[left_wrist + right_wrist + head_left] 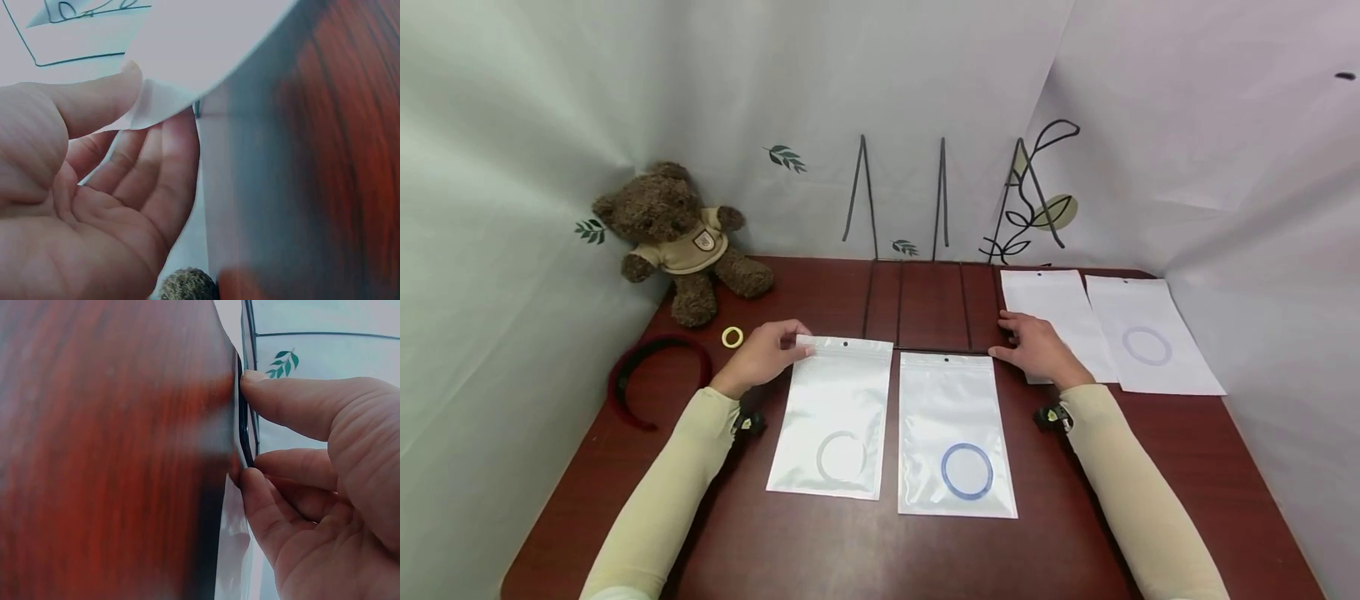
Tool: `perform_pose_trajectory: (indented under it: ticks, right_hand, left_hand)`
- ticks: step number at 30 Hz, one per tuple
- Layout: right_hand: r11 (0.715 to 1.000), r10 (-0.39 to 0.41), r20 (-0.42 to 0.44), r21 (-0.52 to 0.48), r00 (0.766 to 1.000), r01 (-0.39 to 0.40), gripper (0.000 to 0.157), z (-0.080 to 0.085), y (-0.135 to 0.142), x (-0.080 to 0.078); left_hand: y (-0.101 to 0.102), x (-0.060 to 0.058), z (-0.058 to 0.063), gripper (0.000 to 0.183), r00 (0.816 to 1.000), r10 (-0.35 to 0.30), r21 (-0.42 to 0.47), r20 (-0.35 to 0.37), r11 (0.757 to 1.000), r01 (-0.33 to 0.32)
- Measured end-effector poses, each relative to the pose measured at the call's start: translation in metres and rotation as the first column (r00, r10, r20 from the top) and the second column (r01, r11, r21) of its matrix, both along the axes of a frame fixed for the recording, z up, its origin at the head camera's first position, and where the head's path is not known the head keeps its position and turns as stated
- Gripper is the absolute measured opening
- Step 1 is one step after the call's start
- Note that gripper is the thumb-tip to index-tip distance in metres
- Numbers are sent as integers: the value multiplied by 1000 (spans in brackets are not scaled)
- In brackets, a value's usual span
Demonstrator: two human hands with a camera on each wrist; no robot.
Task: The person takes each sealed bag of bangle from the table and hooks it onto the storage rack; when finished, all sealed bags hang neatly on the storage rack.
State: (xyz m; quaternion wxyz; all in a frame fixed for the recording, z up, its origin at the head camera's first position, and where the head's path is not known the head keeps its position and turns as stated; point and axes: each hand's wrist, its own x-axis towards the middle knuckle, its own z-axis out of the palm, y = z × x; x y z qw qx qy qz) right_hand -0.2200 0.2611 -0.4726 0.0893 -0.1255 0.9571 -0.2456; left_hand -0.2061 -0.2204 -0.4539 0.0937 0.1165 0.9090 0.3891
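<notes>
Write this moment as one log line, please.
left hand: pinches pale-ring zip pouch | right hand: touches black wire rack | blue-ring zip pouch: on table

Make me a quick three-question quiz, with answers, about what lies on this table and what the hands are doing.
1. What does the left hand pinch?
2. True or false: in the head view, the small yellow ring lies between the teddy bear and the left hand.
3. Pick the colour of the boldest pouch ring: A black, B blue, C green.

Key:
1. A top corner of the white pouch with the pale ring.
2. True.
3. B.
</notes>
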Motion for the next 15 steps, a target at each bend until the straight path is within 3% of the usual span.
perform_pose_trajectory:
  ticks: [5,15]
  right_hand:
    - [1000,5,-4,-3,1000,-5,68,-1,1,0]
    - [1000,-4,1,0,1000,4,68,0,1,1]
  left_hand:
    - [2,3,8,12,1000,25,88,-7,996,-25]
    - [4,13,33,22,996,84,169,-30,983,-77]
